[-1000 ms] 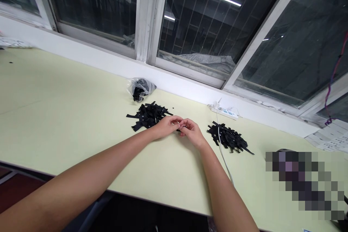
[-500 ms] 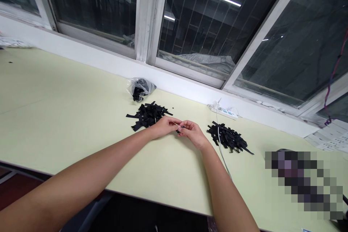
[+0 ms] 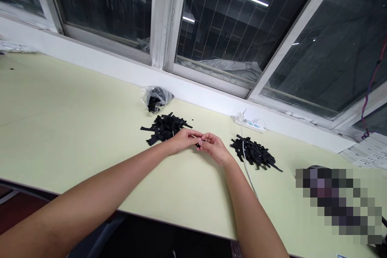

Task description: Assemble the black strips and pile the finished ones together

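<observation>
Both hands meet over the pale yellow-green table (image 3: 181, 189), fingertips pinched together. Between them is a small black strip (image 3: 198, 144), mostly covered by the fingers. My left hand (image 3: 184, 140) is closed on it from the left, and my right hand (image 3: 215, 148) grips it from the right. Just beyond my left hand lies a heap of black strips (image 3: 167, 127), some with small light spots. A second heap of similar black strips (image 3: 254, 153) sits to the right of my right hand, with a white cable (image 3: 245, 166) running across it.
A clear plastic bag (image 3: 157, 98) with black pieces stands by the wall. Behind the right heap is a white power strip (image 3: 252, 124). White blocks (image 3: 367, 151) lie at the far right, near a pixelated dark area. Windows (image 3: 223, 28) line the back.
The hands stay in almost the same place. The fingertips have drawn slightly closer together, and less of the small black strip shows between them.
</observation>
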The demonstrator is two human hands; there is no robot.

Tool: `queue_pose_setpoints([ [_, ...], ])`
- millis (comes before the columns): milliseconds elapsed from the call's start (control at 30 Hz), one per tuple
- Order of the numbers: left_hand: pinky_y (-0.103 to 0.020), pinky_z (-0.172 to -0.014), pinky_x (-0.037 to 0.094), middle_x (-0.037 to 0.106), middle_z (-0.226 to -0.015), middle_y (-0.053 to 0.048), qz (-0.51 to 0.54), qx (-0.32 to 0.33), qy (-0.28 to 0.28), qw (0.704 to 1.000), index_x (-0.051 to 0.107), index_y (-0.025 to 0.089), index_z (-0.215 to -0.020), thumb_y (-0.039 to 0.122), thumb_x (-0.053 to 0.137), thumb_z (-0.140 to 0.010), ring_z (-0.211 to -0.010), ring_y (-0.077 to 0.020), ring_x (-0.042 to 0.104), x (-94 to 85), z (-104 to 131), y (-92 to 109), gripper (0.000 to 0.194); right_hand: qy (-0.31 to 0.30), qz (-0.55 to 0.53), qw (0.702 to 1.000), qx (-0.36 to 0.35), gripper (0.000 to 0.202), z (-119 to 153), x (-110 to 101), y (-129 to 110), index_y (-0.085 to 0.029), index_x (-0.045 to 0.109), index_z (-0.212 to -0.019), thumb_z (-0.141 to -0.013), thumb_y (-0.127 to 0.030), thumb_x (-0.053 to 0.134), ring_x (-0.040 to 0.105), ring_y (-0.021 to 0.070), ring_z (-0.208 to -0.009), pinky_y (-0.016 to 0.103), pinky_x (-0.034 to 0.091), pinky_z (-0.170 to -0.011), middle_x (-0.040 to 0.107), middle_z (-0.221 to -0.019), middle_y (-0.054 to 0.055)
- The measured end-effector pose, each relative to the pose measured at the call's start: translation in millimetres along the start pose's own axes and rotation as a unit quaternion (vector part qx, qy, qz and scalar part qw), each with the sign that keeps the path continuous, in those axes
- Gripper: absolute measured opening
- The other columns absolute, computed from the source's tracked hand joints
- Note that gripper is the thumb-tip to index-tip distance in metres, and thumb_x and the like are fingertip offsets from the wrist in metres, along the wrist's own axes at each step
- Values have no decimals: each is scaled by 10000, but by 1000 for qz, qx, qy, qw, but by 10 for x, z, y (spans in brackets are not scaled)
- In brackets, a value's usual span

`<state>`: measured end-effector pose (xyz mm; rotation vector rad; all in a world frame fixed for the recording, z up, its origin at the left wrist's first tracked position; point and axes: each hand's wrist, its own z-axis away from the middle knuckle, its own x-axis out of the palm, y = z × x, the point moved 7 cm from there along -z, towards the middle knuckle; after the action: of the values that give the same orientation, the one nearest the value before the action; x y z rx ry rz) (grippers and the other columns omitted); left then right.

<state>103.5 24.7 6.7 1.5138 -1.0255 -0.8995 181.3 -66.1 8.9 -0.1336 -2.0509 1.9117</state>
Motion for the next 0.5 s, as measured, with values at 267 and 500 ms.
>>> queue_pose_setpoints([
  [267, -299, -727, 547, 742, -854, -83, 17, -13, -10, 1000, 700, 99, -1098, 260, 722, -780, -731, -170, 689, 20, 1, -32, 358, -20, 2, 1000, -1, 311, -12, -17, 39, -204, 648, -823, -656, -348, 867, 642, 142, -776, 366, 543, -842, 658, -860, -1],
  [500, -308, -782, 543, 741, -941, -93, 0, -1, 10, 1000, 707, 108, -1076, 255, 715, -778, -803, -169, 682, -23, -6, -37, 333, -20, -7, 1000, 5, 313, -14, -18, 52, -192, 623, -733, -645, -358, 874, 631, 141, -793, 379, 535, -895, 645, -819, -3],
])
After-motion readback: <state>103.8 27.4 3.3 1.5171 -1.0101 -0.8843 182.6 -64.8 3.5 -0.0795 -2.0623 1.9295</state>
